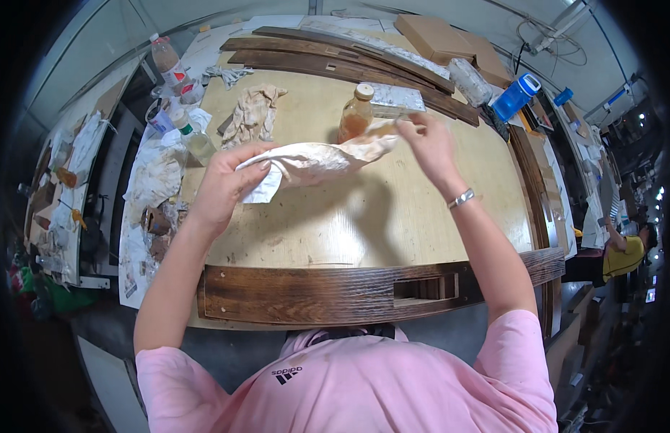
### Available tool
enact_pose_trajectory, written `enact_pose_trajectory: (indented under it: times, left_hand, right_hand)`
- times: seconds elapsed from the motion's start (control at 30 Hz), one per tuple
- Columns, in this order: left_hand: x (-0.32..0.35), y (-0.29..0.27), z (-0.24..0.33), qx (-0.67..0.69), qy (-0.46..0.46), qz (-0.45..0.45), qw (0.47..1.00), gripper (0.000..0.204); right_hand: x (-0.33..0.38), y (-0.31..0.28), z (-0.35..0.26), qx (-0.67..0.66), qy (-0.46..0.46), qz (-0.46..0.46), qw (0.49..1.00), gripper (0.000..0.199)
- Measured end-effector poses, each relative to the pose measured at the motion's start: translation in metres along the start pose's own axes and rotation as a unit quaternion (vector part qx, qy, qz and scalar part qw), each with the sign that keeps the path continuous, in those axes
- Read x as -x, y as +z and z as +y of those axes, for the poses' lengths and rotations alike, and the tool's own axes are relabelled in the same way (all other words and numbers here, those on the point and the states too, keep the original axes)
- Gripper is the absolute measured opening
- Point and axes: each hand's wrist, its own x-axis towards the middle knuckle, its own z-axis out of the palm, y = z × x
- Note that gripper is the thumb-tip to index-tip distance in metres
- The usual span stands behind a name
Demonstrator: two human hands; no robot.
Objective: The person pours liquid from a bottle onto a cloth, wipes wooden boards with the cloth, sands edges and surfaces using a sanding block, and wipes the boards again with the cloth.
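Note:
A stained white cloth (317, 162) is stretched in the air above the table. My left hand (234, 173) grips its left end between thumb and fingers, and a white corner hangs below. My right hand (427, 141) pinches the cloth's other end, which is blurred there. Just behind the cloth stands a capped bottle (356, 112) of amber-brown liquid, its lower part hidden. Along the near table edge, below both hands, lies a dark brown wooden board (299, 294) with a rectangular cut-out on its right.
Several dark wooden strips (342, 65) lie at the back of the pale table (299, 245). A crumpled rag (254, 112) rests at the left, near bottles (196, 141) and soiled cloths (156, 177). A blue container (517, 97) stands back right; another person (623, 252) is far right.

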Motion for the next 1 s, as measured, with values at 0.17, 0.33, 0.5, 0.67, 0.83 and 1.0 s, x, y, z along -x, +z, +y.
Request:
enact_pose_trajectory:
  times: [0.17,0.33,0.5,0.67,0.83,1.0]
  left_hand:
    - [-0.021,-0.003,0.004,0.07,-0.036,-0.066,0.995,0.023]
    - [-0.025,0.007,0.013,0.172,-0.042,-0.08,0.981,0.018]
    - [-0.032,-0.02,0.002,0.115,-0.031,-0.076,0.99,0.025]
    - [-0.029,0.009,-0.015,-0.337,0.158,0.093,0.923,0.048]
    - [-0.013,0.036,-0.034,-0.152,0.081,-0.045,0.984,0.045]
    - [0.0,0.011,-0.038,0.068,-0.105,-0.013,0.992,0.027]
  right_hand:
    - [0.034,0.047,-0.058,-0.03,-0.248,-0.173,0.953,0.071]
    - [0.036,0.072,-0.06,-0.186,-0.172,-0.29,0.923,0.066]
    - [0.037,0.058,-0.066,-0.342,-0.081,-0.389,0.851,0.033]
    - [0.038,0.055,-0.061,-0.476,0.084,-0.339,0.807,0.017]
    - [0.031,0.059,-0.067,-0.545,0.064,-0.354,0.757,0.021]
    - [-0.024,0.05,-0.021,-0.389,0.09,-0.38,0.834,0.026]
